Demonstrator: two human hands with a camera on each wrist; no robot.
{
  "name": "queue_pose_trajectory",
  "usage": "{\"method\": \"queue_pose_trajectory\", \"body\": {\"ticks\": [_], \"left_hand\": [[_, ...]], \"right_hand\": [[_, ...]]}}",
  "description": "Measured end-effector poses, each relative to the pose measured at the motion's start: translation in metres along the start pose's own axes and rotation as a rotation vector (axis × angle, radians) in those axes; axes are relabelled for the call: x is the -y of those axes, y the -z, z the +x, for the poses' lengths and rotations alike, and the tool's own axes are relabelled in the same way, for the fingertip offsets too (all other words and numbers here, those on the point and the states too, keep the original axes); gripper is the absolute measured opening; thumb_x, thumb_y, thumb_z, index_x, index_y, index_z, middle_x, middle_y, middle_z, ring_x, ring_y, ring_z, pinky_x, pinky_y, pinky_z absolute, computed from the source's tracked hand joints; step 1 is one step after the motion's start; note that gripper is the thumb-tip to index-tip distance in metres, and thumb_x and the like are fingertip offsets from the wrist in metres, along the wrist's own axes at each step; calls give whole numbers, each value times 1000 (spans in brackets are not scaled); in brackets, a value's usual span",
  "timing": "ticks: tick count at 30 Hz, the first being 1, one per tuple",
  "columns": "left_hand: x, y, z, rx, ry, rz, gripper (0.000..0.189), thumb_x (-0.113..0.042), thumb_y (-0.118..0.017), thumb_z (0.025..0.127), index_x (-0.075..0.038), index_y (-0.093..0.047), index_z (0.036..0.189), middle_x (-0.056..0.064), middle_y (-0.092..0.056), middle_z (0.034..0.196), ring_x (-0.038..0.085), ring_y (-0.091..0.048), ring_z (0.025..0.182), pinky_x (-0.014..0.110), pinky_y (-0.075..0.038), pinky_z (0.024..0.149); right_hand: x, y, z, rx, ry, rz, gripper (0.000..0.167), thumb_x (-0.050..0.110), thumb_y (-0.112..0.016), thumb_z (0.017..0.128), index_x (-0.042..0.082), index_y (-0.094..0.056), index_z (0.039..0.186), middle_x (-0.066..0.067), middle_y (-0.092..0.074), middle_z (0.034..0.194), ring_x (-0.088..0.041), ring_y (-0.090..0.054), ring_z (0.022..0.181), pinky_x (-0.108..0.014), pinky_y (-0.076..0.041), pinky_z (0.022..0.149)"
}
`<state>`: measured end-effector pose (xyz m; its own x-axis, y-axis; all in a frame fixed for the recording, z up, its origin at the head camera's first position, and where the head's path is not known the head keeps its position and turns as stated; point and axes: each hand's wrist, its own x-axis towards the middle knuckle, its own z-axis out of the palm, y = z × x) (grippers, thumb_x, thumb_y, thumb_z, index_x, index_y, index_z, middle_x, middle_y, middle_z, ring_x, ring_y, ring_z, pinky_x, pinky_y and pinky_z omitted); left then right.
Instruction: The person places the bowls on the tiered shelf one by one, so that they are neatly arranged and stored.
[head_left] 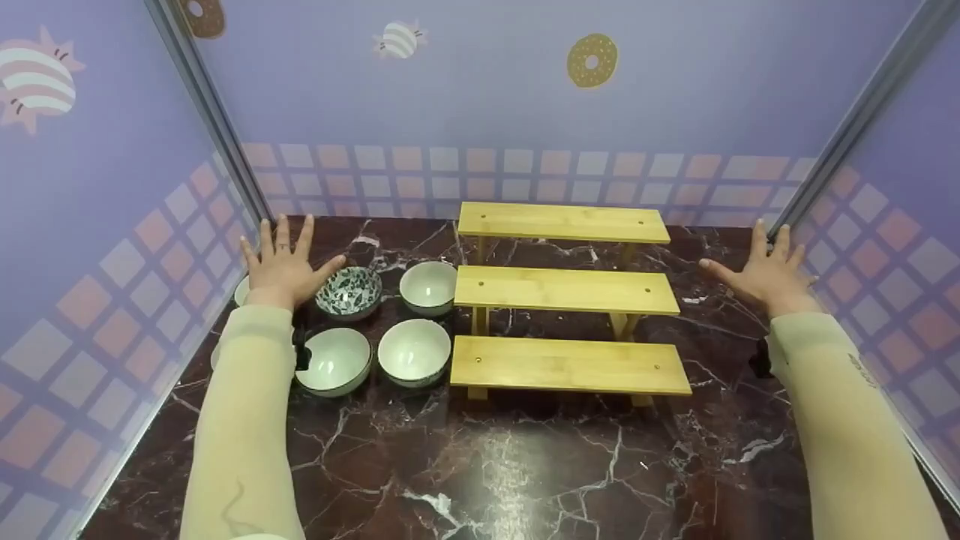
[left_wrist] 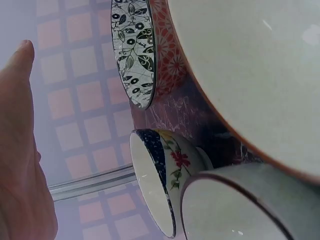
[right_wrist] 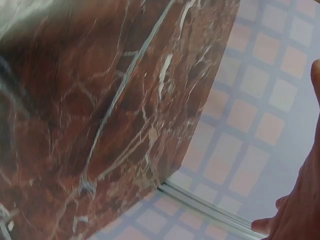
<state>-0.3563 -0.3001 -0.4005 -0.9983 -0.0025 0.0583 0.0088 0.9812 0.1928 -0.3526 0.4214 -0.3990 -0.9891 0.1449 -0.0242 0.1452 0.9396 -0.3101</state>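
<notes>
My left hand (head_left: 283,271) is held over the back left of the table, fingers spread, holding nothing. Under and beside it stand several bowls: one with a dark leaf pattern inside (head_left: 349,291), and white-lined ones such as the front left bowl (head_left: 335,363) and the front right bowl (head_left: 415,351). The left wrist view shows a bowl with a blue band and red flower (left_wrist: 181,159) on its outside. My right hand (head_left: 772,277), also spread and holding nothing, is near the right wall. Between the hands stands a three-step wooden rack (head_left: 566,289).
The table (head_left: 525,465) has a dark red marble look. Purple walls with a pink and white tile print (head_left: 517,161) enclose it at the back and both sides. Grey metal posts (head_left: 217,120) run up the back corners. Two bowls at the left are mostly hidden behind my left arm.
</notes>
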Motion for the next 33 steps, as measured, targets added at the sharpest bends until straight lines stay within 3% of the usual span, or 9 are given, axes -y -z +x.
{"method": "queue_pose_trajectory", "body": {"ticks": [6, 14, 19, 21, 24, 26, 28, 30, 33], "left_hand": [[6, 6, -11, 12, 17, -47, 102, -84, -24, 95, -21, 15, 164, 30, 19, 167, 55, 20, 153, 74, 23, 119], [22, 16, -27, 29, 35, -158, 100, -82, -26, 96, -24, 19, 163, 35, 9, 167, 60, 8, 152, 78, 4, 123], [37, 23, -41, 56, 48, -170, 101, -83, -21, 96, -20, 20, 163, 41, -4, 163, 66, -6, 148, 81, -11, 120], [43, 25, -46, 67, 56, -181, 100, -83, -20, 96, -19, 20, 162, 41, -7, 163, 67, -10, 147, 82, -15, 118], [52, 27, -55, 90, 77, -199, 98, -82, -19, 97, -18, 17, 163, 39, -9, 164, 66, -14, 146, 83, -19, 115], [58, 28, -61, 107, 93, -207, 98, -81, -18, 97, -17, 15, 164, 37, -11, 164, 65, -16, 146, 83, -22, 114], [65, 28, -68, 127, 110, -217, 99, -80, -17, 97, -14, 12, 164, 38, -12, 164, 65, -18, 146, 83, -24, 112], [72, 27, -74, 146, 131, -227, 101, -81, -16, 97, -10, 10, 164, 39, -16, 162, 65, -20, 145, 83, -24, 112], [85, 24, -83, 152, 148, -252, 102, -79, -16, 98, -4, 5, 164, 42, -27, 156, 66, -25, 142, 82, -25, 113]], "right_hand": [[0, -2, -4, -6, 8, 138, 121, 86, -37, 91, 13, 33, 156, -37, 29, 161, -70, 12, 144, -89, -8, 112], [-10, -7, -18, -47, 61, 432, 104, 70, -37, 101, 12, 25, 160, -33, 20, 165, -60, 12, 151, -80, 0, 121], [-12, -11, -34, -35, 79, 524, 94, 63, -35, 105, 10, 15, 164, -38, 3, 166, -63, -12, 150, -78, -13, 122], [-12, -13, -40, -17, 75, 557, 91, 63, -33, 105, 10, 11, 165, -40, -7, 165, -62, -30, 145, -70, -39, 116], [-14, -15, -49, 17, 71, 617, 89, 62, -32, 105, 9, 6, 166, -39, -15, 164, -36, -67, 117, -44, -64, 88], [-16, -17, -55, 51, 68, 668, 88, 61, -33, 106, 9, 4, 166, -37, -16, 164, -11, -71, 100, -31, -65, 74], [-17, -19, -61, 81, 75, 716, 86, 61, -34, 106, 9, 1, 166, -35, -18, 165, 5, -67, 90, -28, -66, 73], [-18, -22, -68, 117, 88, 765, 83, 59, -34, 107, 10, -4, 166, -26, -30, 164, 5, -69, 92, -29, -66, 76], [-19, -27, -77, 162, 124, 837, 73, 56, -35, 108, 14, -15, 165, 4, -57, 144, 0, -72, 97, -31, -67, 79]]}}
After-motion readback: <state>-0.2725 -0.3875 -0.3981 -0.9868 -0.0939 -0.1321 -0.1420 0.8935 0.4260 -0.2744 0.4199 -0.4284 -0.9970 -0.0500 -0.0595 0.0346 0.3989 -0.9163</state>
